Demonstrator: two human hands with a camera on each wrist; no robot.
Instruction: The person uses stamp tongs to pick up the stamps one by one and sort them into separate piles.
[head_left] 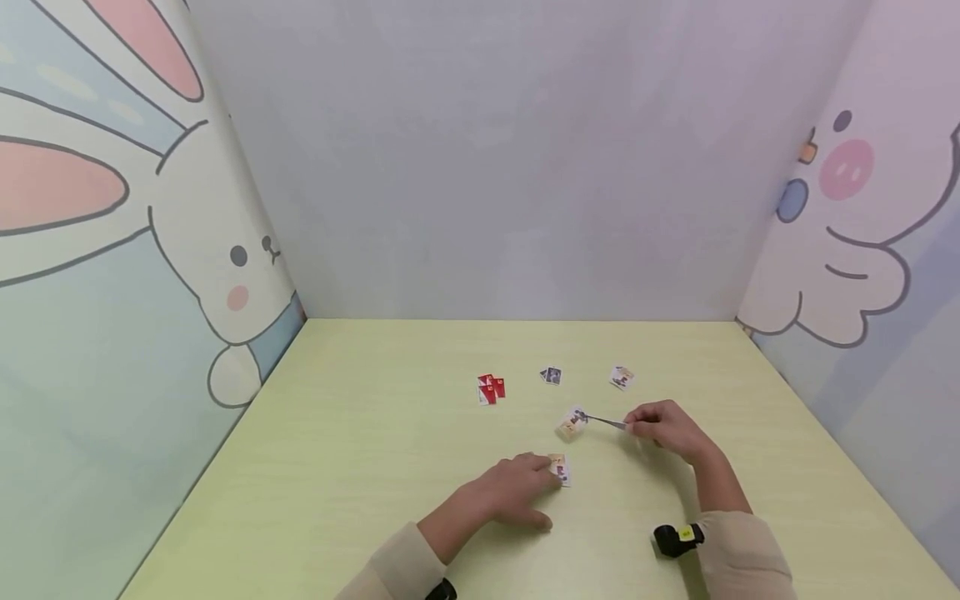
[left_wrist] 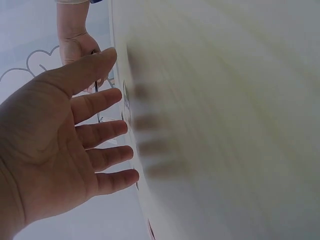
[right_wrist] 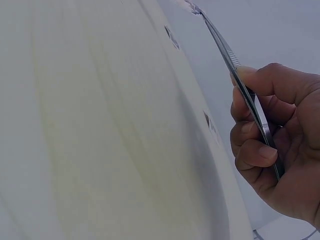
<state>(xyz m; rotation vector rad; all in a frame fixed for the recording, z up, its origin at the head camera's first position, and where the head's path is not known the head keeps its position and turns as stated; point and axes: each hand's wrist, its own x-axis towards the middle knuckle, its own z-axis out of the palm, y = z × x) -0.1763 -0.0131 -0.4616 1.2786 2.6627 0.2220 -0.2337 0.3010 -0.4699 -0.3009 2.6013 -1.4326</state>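
Note:
My right hand grips steel tweezers between thumb and curled fingers. Their tips meet a small light printed card, which tilts above the table. Only the card's edge shows in the right wrist view. Lower and to the left, my left hand reaches over the table with its fingers spread and nearly straight, as the left wrist view also shows its palm. Its fingertips lie over similar printed cards, partly hiding them.
Further back, several red and white cards lie overlapping on the pale yellow table. Small dark cards and a light printed card pile lie to their right. Walls with cartoon animals border the table.

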